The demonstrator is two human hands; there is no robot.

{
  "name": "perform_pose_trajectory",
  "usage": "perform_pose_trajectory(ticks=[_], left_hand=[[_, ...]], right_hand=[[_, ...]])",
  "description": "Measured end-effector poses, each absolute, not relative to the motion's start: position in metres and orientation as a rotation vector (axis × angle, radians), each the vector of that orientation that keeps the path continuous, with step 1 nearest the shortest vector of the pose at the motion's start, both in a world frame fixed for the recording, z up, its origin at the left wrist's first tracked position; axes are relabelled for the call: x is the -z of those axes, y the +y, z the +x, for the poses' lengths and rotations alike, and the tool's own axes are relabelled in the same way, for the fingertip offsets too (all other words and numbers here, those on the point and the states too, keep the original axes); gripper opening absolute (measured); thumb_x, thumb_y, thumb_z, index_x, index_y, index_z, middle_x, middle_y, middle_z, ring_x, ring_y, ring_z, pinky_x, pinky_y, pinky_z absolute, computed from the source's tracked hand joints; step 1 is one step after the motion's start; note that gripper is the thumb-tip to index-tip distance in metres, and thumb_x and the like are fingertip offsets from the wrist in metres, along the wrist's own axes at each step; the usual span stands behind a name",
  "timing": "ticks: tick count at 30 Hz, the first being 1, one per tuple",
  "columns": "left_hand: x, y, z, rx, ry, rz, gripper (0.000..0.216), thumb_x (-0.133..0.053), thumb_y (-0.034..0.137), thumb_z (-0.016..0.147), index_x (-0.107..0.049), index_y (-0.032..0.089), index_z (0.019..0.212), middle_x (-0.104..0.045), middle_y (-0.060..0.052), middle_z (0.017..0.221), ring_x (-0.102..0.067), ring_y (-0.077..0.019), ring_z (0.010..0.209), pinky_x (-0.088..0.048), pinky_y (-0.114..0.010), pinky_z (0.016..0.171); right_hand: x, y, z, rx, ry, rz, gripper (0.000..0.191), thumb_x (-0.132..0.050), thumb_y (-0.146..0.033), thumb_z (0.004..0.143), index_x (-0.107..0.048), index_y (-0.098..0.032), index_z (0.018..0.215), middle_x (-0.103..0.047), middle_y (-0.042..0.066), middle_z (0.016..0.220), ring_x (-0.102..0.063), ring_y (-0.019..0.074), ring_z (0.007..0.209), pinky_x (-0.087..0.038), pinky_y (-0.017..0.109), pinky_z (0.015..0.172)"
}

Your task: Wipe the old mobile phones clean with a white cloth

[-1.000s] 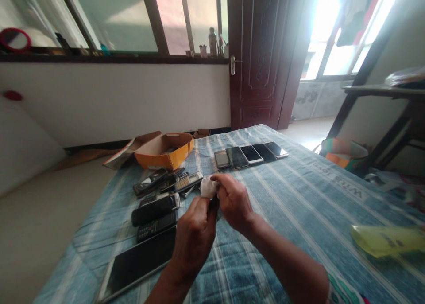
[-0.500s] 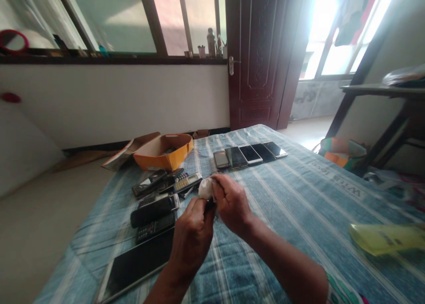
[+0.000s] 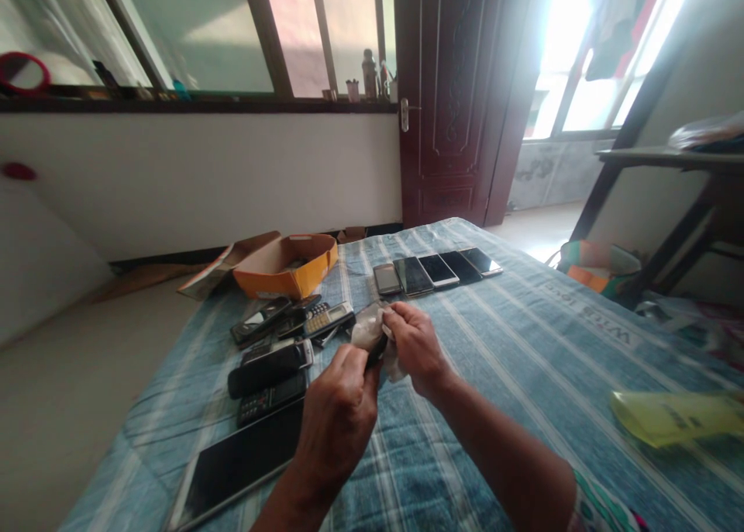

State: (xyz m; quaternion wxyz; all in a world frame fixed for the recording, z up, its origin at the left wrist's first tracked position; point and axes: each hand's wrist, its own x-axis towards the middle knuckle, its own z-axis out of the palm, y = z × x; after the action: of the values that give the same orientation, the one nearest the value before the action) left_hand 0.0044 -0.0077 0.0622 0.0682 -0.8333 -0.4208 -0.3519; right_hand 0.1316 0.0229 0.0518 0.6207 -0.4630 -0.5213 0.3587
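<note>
Both hands met above the striped surface (image 3: 523,338). The left hand (image 3: 340,412) curled closed around a small dark object (image 3: 377,355), wrist low, while the right hand (image 3: 415,350) pinched a white cloth (image 3: 369,329) against it. Upside-down lettering (image 3: 593,319) on the cover was too blurred to read. Phones (image 3: 435,272) lay in a row beyond.

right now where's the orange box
Head view, far left of the striped cloth: the orange box sits just behind the keypad phones, left of the smartphone row.
</note>
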Motion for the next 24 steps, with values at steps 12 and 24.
perform_pose_trajectory(ticks=[12,24], left_hand=[[-0.063,-0.008,0.001,1.039,-1.287,-2.534,0.024,-0.032,0.021,0.093,-0.046,0.02,0.073,-0.055,-0.003,0.069,-0.055,-0.0142,0.054,-0.042,-0.024,0.05],[-0.063,-0.007,0.001,1.043,-1.286,-2.525,0.025,-0.035,0.024,0.093,-0.047,0.021,0.071,-0.055,-0.001,0.066,-0.054,-0.013,0.054,-0.042,-0.023,0.05]], right_hand=[[-0.051,0.012,0.126,0.092,-1.734,-1.051,0.029,-0.034,-0.02,0.092,-0.044,-0.021,0.065,-0.049,0.001,0.065,-0.043,0.0153,0.065,-0.033,0.029,0.065],[-0.055,0.014,0.127,-0.157,-1.558,-1.107,0.03,-0.036,-0.023,0.092,-0.04,-0.022,0.062,-0.045,-0.002,0.061,-0.041,0.0128,0.059,-0.031,0.026,0.057]])
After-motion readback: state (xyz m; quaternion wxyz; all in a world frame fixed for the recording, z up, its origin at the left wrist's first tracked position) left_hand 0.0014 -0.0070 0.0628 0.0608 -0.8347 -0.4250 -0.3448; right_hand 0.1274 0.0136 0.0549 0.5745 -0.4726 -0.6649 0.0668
